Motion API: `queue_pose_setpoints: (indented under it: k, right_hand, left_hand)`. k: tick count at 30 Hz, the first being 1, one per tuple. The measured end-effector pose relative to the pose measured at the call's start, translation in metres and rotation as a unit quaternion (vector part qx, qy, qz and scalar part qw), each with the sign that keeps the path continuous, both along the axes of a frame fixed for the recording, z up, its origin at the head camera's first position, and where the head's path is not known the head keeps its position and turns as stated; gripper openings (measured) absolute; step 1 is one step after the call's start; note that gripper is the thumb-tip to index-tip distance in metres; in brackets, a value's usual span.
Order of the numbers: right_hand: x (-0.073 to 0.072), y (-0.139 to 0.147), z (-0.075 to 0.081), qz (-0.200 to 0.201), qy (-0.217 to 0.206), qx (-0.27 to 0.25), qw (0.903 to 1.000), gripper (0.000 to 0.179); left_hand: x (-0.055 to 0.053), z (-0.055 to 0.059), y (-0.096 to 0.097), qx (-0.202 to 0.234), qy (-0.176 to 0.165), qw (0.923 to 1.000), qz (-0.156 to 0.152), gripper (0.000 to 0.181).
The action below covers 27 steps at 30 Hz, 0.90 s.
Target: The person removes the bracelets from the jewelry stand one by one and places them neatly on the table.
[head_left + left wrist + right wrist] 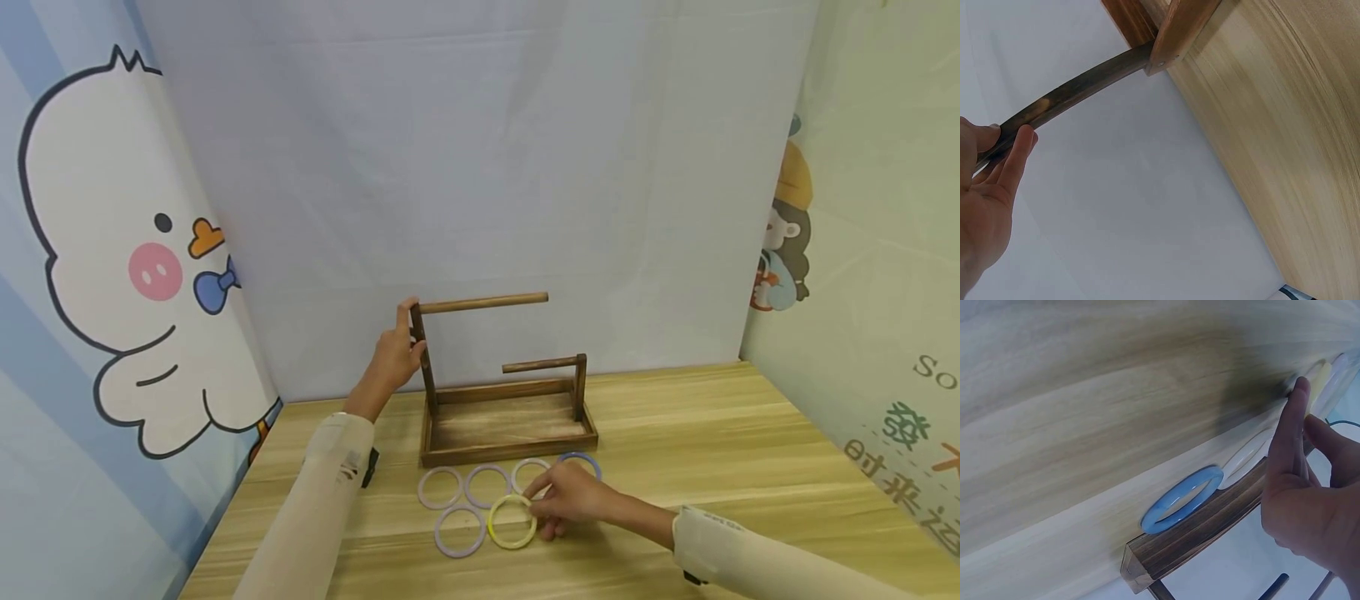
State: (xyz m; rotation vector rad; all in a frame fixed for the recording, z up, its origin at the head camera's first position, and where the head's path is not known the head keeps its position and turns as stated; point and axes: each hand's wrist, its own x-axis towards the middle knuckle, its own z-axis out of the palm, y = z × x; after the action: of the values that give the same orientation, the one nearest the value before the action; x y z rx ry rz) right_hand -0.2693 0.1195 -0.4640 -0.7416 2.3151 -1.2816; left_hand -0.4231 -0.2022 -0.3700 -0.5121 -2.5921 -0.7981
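Observation:
A dark brown wooden bangle stand (pixel 510 454) has a tray base, a tall post at its left and a short post at its right, each with a horizontal bar. My left hand (pixel 393 358) grips the tall post near its top, thumb and fingers on either side. In front of the tray, my right hand (pixel 573 496) pinches the right edge of a yellow bangle (pixel 491 525), which appears to lie on the table. A blue bangle (pixel 1180 499) and a white bangle (pixel 1241 464) lie beside the tray, partly covered by the right hand in the head view.
Pale lilac bangles (pixel 437 542) lie left of the yellow one, close to the stand's front edge. The wood-grain table (pixel 675 433) meets a white cloth backdrop (pixel 480 167) behind the stand. Printed cartoon walls stand at both sides.

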Motion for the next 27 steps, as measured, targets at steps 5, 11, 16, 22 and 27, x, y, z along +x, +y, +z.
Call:
queue_pose_setpoints:
  k: [5, 11, 16, 22, 27]
  right_hand:
    - [0.001, -0.001, 0.001, -0.021, 0.011, -0.004, 0.9997, 0.023]
    - [0.003, -0.004, -0.003, -0.039, 0.071, 0.003, 0.9967, 0.010]
    - [0.005, -0.007, -0.008, -0.032, 0.133, 0.008, 0.9906, 0.004]
    - [0.006, -0.007, -0.008, -0.033, 0.140, 0.011, 0.9895, 0.006]
    - [0.000, 0.002, 0.002, -0.044, 0.178, 0.020, 0.9829, 0.016]
  left_hand:
    - [-0.001, -0.001, -0.001, 0.002, 0.008, 1.0000, -0.001, 0.073]
    - [-0.002, -0.001, -0.001, 0.000, 0.011, 0.9999, -0.004, 0.073]
    - [-0.004, -0.004, -0.002, -0.001, 0.005, 1.0000, -0.001, 0.074]
    - [-0.004, -0.005, -0.003, 0.001, 0.005, 1.0000, 0.001, 0.074]
    - [-0.005, -0.005, -0.008, 0.003, -0.003, 0.9999, -0.011, 0.077]
